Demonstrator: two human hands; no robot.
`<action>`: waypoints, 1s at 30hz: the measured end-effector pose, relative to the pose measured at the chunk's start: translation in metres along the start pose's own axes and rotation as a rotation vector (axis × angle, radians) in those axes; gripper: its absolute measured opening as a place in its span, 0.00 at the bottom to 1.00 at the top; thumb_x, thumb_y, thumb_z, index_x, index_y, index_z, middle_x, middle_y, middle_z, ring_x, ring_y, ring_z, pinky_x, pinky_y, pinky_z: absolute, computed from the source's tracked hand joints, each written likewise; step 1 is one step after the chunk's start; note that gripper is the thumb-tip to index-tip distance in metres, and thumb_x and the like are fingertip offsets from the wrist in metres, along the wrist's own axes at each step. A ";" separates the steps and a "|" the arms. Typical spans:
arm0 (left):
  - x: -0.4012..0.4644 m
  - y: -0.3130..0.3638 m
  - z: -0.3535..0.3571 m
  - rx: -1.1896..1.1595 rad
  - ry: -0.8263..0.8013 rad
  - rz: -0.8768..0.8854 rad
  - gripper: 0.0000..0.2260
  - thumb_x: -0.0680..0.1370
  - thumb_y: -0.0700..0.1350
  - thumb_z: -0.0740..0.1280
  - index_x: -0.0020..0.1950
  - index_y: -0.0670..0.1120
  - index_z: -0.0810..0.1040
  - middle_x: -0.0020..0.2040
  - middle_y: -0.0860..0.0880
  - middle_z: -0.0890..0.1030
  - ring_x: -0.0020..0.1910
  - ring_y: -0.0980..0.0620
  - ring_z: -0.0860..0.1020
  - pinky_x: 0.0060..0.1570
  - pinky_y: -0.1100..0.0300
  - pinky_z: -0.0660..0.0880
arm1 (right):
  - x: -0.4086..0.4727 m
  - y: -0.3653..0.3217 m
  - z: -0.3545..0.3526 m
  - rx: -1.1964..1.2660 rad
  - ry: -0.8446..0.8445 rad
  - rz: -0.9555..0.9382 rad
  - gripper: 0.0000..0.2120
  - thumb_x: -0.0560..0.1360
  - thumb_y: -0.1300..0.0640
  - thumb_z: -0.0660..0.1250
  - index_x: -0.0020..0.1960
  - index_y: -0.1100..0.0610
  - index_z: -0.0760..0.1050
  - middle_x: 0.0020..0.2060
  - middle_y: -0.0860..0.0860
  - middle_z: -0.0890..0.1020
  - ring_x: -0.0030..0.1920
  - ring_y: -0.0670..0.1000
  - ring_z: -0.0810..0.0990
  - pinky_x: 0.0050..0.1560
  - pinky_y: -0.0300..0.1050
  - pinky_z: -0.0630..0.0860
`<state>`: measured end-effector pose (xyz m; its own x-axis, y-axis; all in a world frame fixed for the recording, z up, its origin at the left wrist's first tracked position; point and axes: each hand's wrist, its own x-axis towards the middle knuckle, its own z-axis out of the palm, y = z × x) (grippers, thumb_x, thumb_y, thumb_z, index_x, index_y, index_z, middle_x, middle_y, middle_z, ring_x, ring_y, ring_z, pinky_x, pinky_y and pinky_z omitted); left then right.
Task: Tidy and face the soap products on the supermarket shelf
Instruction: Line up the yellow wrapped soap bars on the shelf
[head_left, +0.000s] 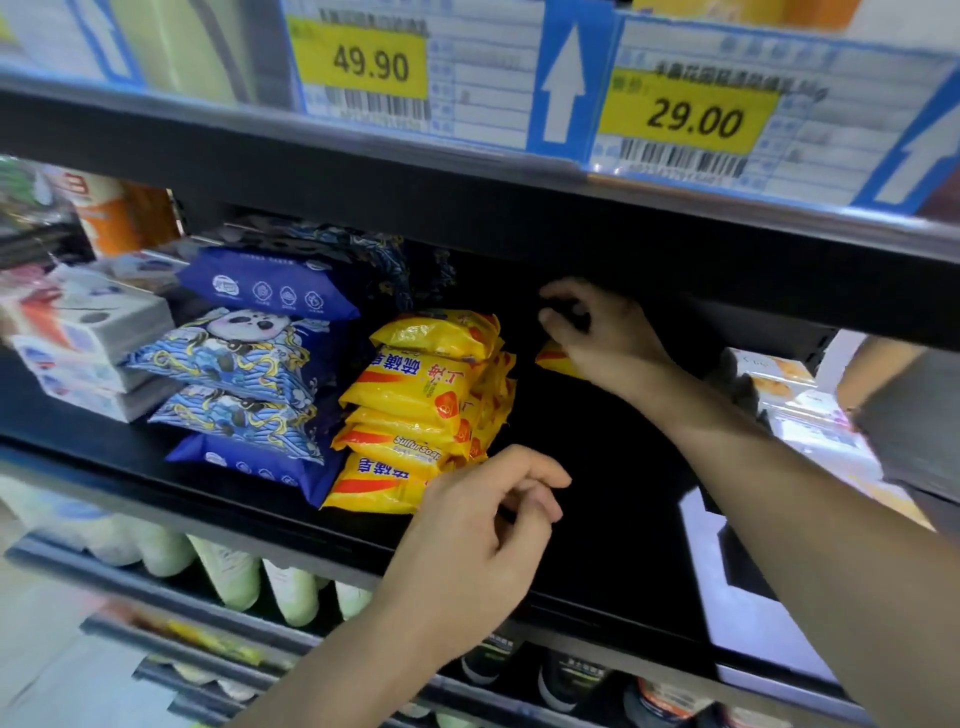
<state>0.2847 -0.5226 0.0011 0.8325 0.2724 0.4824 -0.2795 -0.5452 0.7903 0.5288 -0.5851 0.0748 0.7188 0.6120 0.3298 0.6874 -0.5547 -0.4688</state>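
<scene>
Several yellow sulfur soap packs (415, 400) lie stacked on the black shelf (597, 493), some with their print upside down. My left hand (483, 540) hovers at the stack's front right corner with fingers loosely curled, holding nothing. Deep in the shelf, my right hand (597, 327) curls its fingers over a single yellow soap pack (553, 358), which is mostly hidden beneath the hand.
Blue patterned wipe packs (249, 374) are piled left of the soap, with white boxed soaps (88, 338) further left. Price tags (685, 119) hang on the shelf edge above. Bottles (234, 571) stand on the lower shelf. Another person's arm (883, 384) shows at right.
</scene>
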 end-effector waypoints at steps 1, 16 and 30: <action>-0.001 0.006 -0.009 0.024 0.028 0.039 0.09 0.82 0.48 0.63 0.58 0.61 0.79 0.48 0.61 0.84 0.46 0.52 0.85 0.39 0.52 0.80 | -0.006 -0.015 -0.004 0.088 0.007 -0.028 0.21 0.78 0.35 0.63 0.68 0.40 0.77 0.64 0.44 0.81 0.66 0.48 0.78 0.69 0.48 0.74; 0.035 -0.007 -0.083 1.097 0.053 0.196 0.25 0.68 0.30 0.79 0.65 0.36 0.81 0.57 0.34 0.83 0.53 0.30 0.81 0.46 0.37 0.82 | -0.010 -0.093 0.012 0.031 -0.250 -0.229 0.17 0.75 0.42 0.73 0.63 0.39 0.77 0.61 0.40 0.80 0.61 0.45 0.79 0.58 0.42 0.76; 0.038 0.033 -0.029 0.955 0.183 0.497 0.16 0.76 0.35 0.67 0.63 0.42 0.84 0.57 0.43 0.85 0.54 0.41 0.80 0.46 0.50 0.80 | 0.002 0.008 -0.047 0.314 -0.347 0.302 0.24 0.84 0.48 0.63 0.77 0.57 0.69 0.71 0.57 0.75 0.70 0.56 0.75 0.66 0.40 0.76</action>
<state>0.2936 -0.5066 0.0565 0.6234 -0.0779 0.7780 -0.0127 -0.9959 -0.0895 0.5408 -0.6147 0.1102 0.7662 0.6311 -0.1209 0.3545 -0.5720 -0.7397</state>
